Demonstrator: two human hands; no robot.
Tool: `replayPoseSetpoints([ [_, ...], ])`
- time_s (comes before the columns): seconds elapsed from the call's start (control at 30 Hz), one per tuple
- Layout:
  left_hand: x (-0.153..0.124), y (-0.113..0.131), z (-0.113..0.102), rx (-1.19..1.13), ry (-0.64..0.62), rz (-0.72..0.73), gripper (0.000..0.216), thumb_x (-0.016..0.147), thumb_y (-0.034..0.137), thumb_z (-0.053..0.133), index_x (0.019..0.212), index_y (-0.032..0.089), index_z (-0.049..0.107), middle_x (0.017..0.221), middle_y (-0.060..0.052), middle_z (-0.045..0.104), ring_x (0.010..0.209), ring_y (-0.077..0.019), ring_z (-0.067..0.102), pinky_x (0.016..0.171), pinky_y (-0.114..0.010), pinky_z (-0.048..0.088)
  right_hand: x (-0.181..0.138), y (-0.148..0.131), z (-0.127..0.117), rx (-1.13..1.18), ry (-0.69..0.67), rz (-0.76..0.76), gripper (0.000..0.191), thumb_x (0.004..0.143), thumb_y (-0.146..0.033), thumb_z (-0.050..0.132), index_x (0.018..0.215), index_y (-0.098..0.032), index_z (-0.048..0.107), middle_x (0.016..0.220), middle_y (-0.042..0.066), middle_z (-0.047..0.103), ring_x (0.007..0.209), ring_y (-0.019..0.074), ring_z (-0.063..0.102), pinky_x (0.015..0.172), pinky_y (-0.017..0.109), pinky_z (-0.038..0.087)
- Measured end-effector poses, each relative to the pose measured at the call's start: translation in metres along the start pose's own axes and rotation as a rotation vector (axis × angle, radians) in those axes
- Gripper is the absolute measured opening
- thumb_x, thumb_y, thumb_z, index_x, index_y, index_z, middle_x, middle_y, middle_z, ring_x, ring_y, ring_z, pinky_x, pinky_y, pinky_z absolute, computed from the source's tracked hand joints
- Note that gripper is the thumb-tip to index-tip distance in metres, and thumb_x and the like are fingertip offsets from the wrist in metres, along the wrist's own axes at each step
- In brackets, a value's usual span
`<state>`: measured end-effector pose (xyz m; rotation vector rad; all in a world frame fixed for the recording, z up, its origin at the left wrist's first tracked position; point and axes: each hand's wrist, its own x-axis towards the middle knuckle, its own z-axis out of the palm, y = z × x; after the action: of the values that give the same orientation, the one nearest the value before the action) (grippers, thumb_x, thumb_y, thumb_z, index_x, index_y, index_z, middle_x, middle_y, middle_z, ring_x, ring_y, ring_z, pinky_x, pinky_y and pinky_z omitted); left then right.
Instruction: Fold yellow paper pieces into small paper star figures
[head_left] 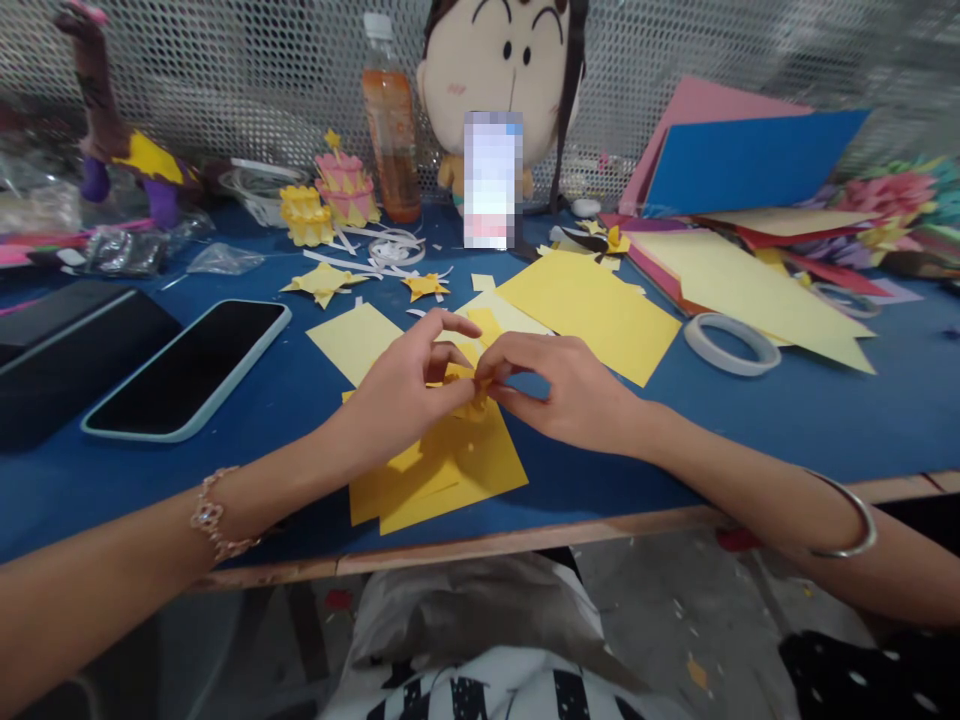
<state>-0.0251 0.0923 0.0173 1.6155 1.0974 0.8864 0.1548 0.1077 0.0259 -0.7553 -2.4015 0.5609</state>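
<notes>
Between my two hands is a small folded piece of yellow paper [466, 398], partly hidden by the fingers. My left hand [411, 378] has thumb and fingers closed on its left side. From the other side, my right hand [559, 385] pinches its right edge between thumb and fingertips. Just beneath lie overlapping yellow sheets [480, 465] on the blue tabletop. A pale yellow sheet [352, 340] sits behind my left hand, and a larger bright yellow sheet [592, 310] lies beyond my right hand.
A phone [191, 370] and a black box [75, 350] are at left. A tape roll [732, 345] lies at right by stacked coloured paper [750, 280]. Paper stars [324, 284], a bottle [390, 140], a pixelated upright screen [492, 180] and a plush doll [499, 60] stand behind.
</notes>
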Motion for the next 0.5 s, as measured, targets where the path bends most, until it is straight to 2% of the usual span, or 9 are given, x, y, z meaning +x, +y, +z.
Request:
replayPoseSetpoints([
  [0.17, -0.0001, 0.0017, -0.0015, 0.011, 0.008, -0.006, 0.031, 0.072, 0.023, 0.056, 0.099, 0.021, 0.043, 0.056, 0.008, 0.05, 0.051, -0.012, 0.055, 0.051, -0.023, 0.043, 0.0013, 0.0013, -0.0001, 0.198, -0.022, 0.095, 0.009, 0.078, -0.009, 0.055, 0.081, -0.017, 0.058, 0.074, 0.0, 0.065, 0.067, 0.0108, 0.06, 0.064, 0.024, 0.046],
  [0.27, -0.002, 0.0013, -0.0032, 0.038, 0.019, 0.056, 0.024, 0.076, 0.024, 0.054, 0.099, 0.022, 0.045, 0.066, 0.006, 0.052, 0.053, -0.0099, 0.054, 0.053, -0.023, 0.045, 0.0027, 0.0042, 0.0005, 0.38, -0.02, 0.191, 0.007, 0.078, -0.013, 0.057, 0.083, -0.017, 0.056, 0.067, -0.002, 0.061, 0.063, 0.0103, 0.06, 0.06, 0.023, 0.048],
  [0.33, -0.0046, 0.0005, -0.0052, 0.058, 0.023, 0.119, 0.027, 0.079, 0.027, 0.057, 0.104, 0.024, 0.047, 0.091, 0.001, 0.055, 0.068, -0.0108, 0.058, 0.06, -0.023, 0.05, 0.0038, 0.0061, 0.0004, 0.507, -0.009, 0.25, 0.008, 0.078, -0.016, 0.058, 0.084, -0.016, 0.054, 0.067, -0.002, 0.061, 0.064, 0.0101, 0.062, 0.061, 0.023, 0.05],
  [0.4, -0.0069, -0.0012, -0.007, 0.141, 0.023, 0.222, 0.039, 0.076, 0.03, 0.065, 0.111, 0.029, 0.048, 0.116, -0.001, 0.048, 0.097, -0.0164, 0.057, 0.071, -0.025, 0.051, 0.0047, 0.0076, -0.0005, 0.614, 0.005, 0.292, 0.01, 0.077, -0.017, 0.058, 0.086, -0.016, 0.053, 0.07, -0.002, 0.061, 0.064, 0.0095, 0.063, 0.063, 0.023, 0.052],
  [0.43, -0.0075, -0.0025, -0.0075, 0.224, 0.029, 0.305, 0.043, 0.075, 0.031, 0.068, 0.114, 0.031, 0.049, 0.124, -0.002, 0.044, 0.109, -0.0195, 0.052, 0.078, -0.026, 0.051, 0.005, 0.0081, -0.0014, 0.656, 0.008, 0.307, 0.01, 0.077, -0.018, 0.058, 0.086, -0.016, 0.052, 0.071, -0.002, 0.06, 0.064, 0.009, 0.062, 0.063, 0.023, 0.052],
  [0.5, -0.0075, -0.0066, -0.0072, 0.385, 0.052, 0.472, 0.039, 0.078, 0.029, 0.067, 0.114, 0.031, 0.051, 0.128, -0.002, 0.04, 0.115, -0.0199, 0.047, 0.088, -0.028, 0.047, 0.0055, 0.0091, -0.0041, 0.716, 0.005, 0.326, 0.01, 0.078, -0.018, 0.057, 0.086, -0.016, 0.052, 0.071, -0.002, 0.06, 0.063, 0.0083, 0.062, 0.063, 0.023, 0.053],
])
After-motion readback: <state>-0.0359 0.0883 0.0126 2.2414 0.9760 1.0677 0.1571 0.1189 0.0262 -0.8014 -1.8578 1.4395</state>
